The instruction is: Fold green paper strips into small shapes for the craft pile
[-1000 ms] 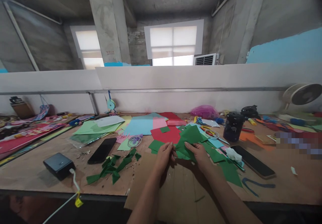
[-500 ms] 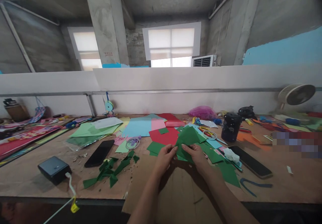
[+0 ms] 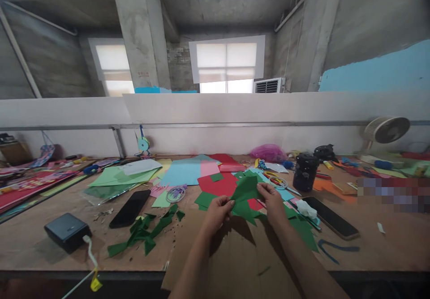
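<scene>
Green paper piece (image 3: 245, 196) is pinched between left hand (image 3: 217, 210) and right hand (image 3: 273, 199), raised above cardboard sheet (image 3: 235, 263); long axis runs hand to hand, both equally near.

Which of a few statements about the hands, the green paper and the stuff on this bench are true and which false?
1. Both hands hold the green paper. True: the left hand and the right hand each pinch it.
2. A black phone lies left of the hands. True.
3. The fan stands at the far left of the bench. False: it stands at the far right.
4. The green scraps lie right of the hands. False: they lie to the left, near the phone.
5. The black box has a white cable plugged in. True.
</scene>
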Motion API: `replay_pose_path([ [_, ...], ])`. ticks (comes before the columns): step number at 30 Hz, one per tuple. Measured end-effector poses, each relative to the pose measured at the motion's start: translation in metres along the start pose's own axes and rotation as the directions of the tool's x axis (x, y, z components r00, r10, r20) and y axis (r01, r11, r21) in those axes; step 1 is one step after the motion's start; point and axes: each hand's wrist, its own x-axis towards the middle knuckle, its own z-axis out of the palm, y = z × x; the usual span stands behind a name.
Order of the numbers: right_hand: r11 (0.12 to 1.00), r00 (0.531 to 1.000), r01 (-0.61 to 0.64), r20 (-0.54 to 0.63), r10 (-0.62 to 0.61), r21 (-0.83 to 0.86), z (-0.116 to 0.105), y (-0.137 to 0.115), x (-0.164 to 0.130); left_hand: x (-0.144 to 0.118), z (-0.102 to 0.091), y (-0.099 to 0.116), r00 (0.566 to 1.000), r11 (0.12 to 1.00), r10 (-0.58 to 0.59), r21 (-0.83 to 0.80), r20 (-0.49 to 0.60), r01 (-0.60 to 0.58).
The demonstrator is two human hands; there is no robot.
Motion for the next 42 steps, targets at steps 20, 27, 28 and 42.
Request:
replay_pose_path([
  [20, 0.31, 0.441, 0.836, 0.891, 0.112, -0.453, 0.04, -0.073, 0.015, -0.003, 0.003, 0.001, 0.995, 0.999, -0.007, 0.039, 0.1, 0.003],
  [27, 0.442, 0.538, 0.72, 0.833, 0.131, -0.535, 0.015, -0.084, 0.052, -0.004, 0.002, 0.003, 0.995, 1.0, -0.005, 0.024, 0.1, 0.003],
  [28, 0.462, 0.574, 0.695, 0.812, 0.105, -0.551, 0.01, -0.084, 0.058, -0.004, 0.002, 0.002, 0.996, 1.0, -0.005, 0.013, 0.09, 0.003],
  [42, 0.94, 0.924, -0.213, 0.259, 0.283, -0.268, 0.03, -0.024, -0.022, 0.006, 0.003, -0.011, 0.979, 0.979, 0.023, -0.196, -0.202, -0.063],
])
